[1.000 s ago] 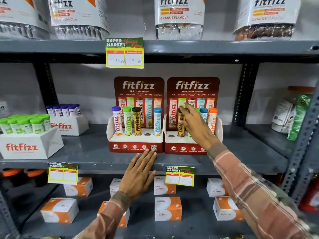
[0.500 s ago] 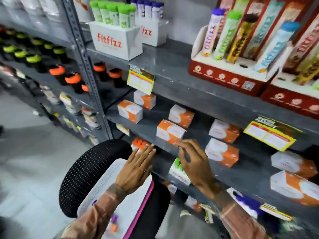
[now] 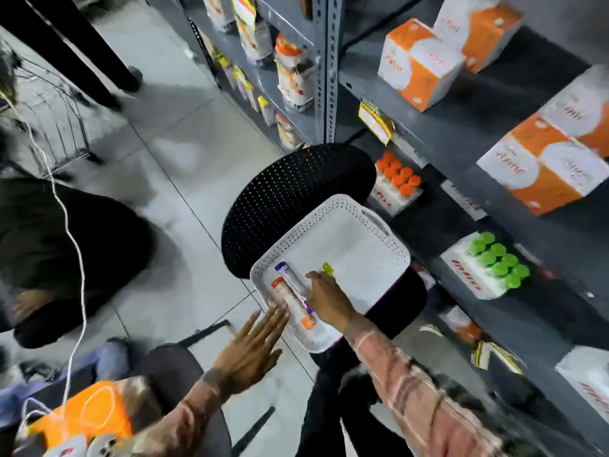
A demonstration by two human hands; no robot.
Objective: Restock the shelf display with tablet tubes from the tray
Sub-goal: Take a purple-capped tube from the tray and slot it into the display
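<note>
A white perforated tray (image 3: 356, 252) rests on a black mesh chair (image 3: 290, 199) in front of the shelving. At its near end lie a purple-capped tablet tube (image 3: 292, 284) and an orange-capped tube (image 3: 290, 303), side by side. My right hand (image 3: 329, 300) lies palm down on the tray beside them, covering a third tube whose yellow cap (image 3: 328, 268) shows past my fingertips; whether the fingers grip it is hidden. My left hand (image 3: 253, 351) is flat with fingers spread, its tips at the tray's near rim, holding nothing. The red display stands are out of view.
To the right, grey shelves hold orange-and-white boxes (image 3: 418, 64), a carton of green-capped tubes (image 3: 494, 262) and one of orange-capped tubes (image 3: 397, 179). Another person's dark legs (image 3: 82, 51) and a wire cart (image 3: 59, 127) stand on the tiled floor at left.
My view swung down from the display shelf to the tray on the chair. My right hand left the display and came down onto the tray; my left hand dropped to the tray's near rim.
</note>
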